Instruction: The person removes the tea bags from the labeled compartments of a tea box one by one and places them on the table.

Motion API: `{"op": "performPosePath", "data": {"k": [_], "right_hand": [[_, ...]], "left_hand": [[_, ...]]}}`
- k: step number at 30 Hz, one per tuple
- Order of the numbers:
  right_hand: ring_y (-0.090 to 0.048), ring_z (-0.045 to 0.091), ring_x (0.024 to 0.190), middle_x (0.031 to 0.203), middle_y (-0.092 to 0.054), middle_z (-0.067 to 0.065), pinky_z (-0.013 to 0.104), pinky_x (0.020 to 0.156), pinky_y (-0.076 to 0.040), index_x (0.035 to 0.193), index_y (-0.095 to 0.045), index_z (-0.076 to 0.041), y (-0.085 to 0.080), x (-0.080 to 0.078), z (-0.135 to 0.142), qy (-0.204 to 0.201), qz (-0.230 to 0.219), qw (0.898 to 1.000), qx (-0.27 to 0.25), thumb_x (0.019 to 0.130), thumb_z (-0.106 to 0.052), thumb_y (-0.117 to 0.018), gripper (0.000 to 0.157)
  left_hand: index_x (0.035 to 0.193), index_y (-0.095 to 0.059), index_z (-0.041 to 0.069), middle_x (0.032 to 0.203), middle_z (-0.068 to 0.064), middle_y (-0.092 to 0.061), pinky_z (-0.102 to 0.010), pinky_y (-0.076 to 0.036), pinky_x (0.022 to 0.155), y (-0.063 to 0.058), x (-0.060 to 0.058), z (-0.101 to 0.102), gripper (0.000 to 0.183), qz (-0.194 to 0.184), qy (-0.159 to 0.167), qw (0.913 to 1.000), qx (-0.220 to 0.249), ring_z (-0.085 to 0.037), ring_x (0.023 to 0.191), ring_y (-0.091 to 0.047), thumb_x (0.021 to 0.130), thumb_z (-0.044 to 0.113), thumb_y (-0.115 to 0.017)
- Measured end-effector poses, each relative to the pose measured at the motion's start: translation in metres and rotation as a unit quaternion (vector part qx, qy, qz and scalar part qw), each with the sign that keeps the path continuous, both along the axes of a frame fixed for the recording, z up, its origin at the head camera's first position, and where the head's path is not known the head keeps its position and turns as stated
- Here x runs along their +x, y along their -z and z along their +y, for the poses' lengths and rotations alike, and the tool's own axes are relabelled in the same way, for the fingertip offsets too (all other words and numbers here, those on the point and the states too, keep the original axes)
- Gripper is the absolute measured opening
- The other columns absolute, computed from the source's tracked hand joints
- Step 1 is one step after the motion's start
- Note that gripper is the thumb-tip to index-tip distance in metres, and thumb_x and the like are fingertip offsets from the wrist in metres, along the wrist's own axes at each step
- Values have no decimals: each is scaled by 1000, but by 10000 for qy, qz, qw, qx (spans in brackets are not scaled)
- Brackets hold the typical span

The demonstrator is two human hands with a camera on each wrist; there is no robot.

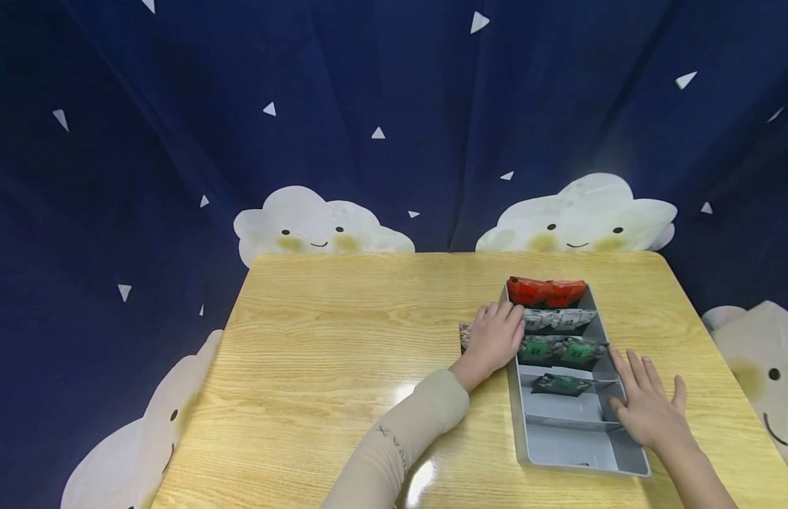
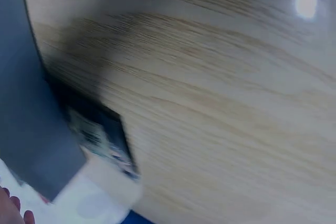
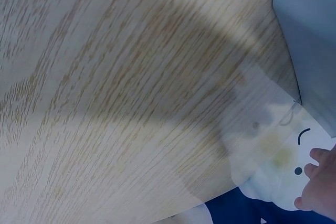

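1. A grey divided box (image 1: 562,445) sits toward the right side of the wooden counter (image 1: 343,353), its long sides running away from the person.
2. The left hand (image 1: 495,336) rests at the box's left rim, fingers loosely bent and relaxed, with no packet visible in its grasp.
3. The right hand (image 1: 648,406) lies along the opposite wall, fingers spread and unclenched, thumb reaching over the rim.
4. Two red packets (image 1: 564,293) stand at the box's far end, then two silvery-white packets (image 1: 567,319), then two green-marked packets (image 1: 538,348).
5. Nearer the person, a single dark green packet (image 1: 562,384) tilts in its own compartment.
6. A loose packet (image 2: 100,132) lies on the counter just beside the box's left wall, partly hidden by the left hand from the head view.
7. Behind hangs a dark blue curtain (image 1: 368,71) with white triangles and smiling clouds.
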State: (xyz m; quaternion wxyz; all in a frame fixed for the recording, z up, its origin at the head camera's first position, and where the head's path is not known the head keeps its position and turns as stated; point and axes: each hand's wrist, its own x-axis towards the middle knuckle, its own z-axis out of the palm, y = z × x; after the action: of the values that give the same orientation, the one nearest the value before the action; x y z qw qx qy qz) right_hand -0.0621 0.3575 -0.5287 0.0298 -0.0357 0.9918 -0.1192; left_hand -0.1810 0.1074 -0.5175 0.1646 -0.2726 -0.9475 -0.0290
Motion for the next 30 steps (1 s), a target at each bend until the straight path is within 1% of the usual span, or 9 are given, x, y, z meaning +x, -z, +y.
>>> {"op": "performPosePath", "data": {"k": [3, 6, 10, 13, 16, 18, 21, 30], "right_hand": [[13, 39, 135, 150, 5, 20, 60, 94, 24, 146, 12, -23, 0, 0, 0, -7, 9, 10000, 0, 85, -17, -53, 89], [13, 38, 135, 150, 4, 20, 60, 94, 23, 146, 11, -22, 1, -1, 1, -2, 11, 10000, 2, 85, -16, -53, 89], [11, 39, 136, 150, 1, 21, 62, 94, 22, 146, 11, -23, 1, 0, 0, 34, 11, 10000, 17, 85, -17, -53, 89], [9, 40, 136, 149, -1, 22, 62, 95, 21, 146, 11, -24, 1, 0, 0, 79, -2, 10000, 13, 85, -18, -53, 89], [8, 41, 136, 150, -1, 22, 61, 95, 21, 146, 11, -24, 1, -1, 0, 109, -15, 9999, 0, 85, -18, -53, 88], [7, 41, 136, 149, -2, 22, 61, 95, 21, 146, 11, -24, 1, -1, 0, 108, -12, 9999, -9, 85, -18, -52, 88], [9, 40, 136, 149, -2, 22, 62, 95, 21, 146, 12, -24, 1, -1, 0, 102, -18, 9999, -27, 85, -17, -52, 88], [8, 41, 135, 149, -3, 23, 62, 94, 21, 146, 11, -24, 1, -1, 0, 75, -45, 9999, -66, 85, -17, -53, 89]], "left_hand": [[124, -46, 28, 111, 11, -47, -26, -34, 88, -6, 10, 8, 31, 114, 305, 9995, -42, -8, 97, -43, 98, 37, -32], [124, -46, 29, 113, 12, -47, -25, -33, 89, -9, 20, 17, 31, 144, 601, 9980, -100, -6, 101, -43, 98, 38, -32], [127, -45, 32, 115, 13, -47, -25, -33, 90, -11, 34, 28, 34, 171, 951, 9947, -346, -5, 102, -44, 98, 39, -30], [128, -45, 34, 114, 15, -47, -25, -33, 89, -11, 44, 35, 34, 128, 1213, 9911, -523, -5, 101, -44, 98, 41, -30], [128, -43, 34, 116, 16, -46, -25, -33, 91, -10, 50, 41, 35, 8, 1428, 9873, -696, -5, 101, -44, 97, 43, -29], [129, -42, 34, 117, 16, -45, -25, -32, 92, -9, 53, 43, 36, -99, 1510, 9853, -787, -5, 102, -44, 97, 45, -28], [129, -42, 35, 117, 16, -46, -24, -32, 92, -6, 54, 46, 37, -162, 1537, 9840, -892, -4, 102, -43, 97, 46, -28], [121, -45, 35, 113, 16, -46, -23, -34, 88, 2, 53, 49, 33, -117, 1508, 9828, -1057, -4, 100, -45, 96, 50, -30]]}}
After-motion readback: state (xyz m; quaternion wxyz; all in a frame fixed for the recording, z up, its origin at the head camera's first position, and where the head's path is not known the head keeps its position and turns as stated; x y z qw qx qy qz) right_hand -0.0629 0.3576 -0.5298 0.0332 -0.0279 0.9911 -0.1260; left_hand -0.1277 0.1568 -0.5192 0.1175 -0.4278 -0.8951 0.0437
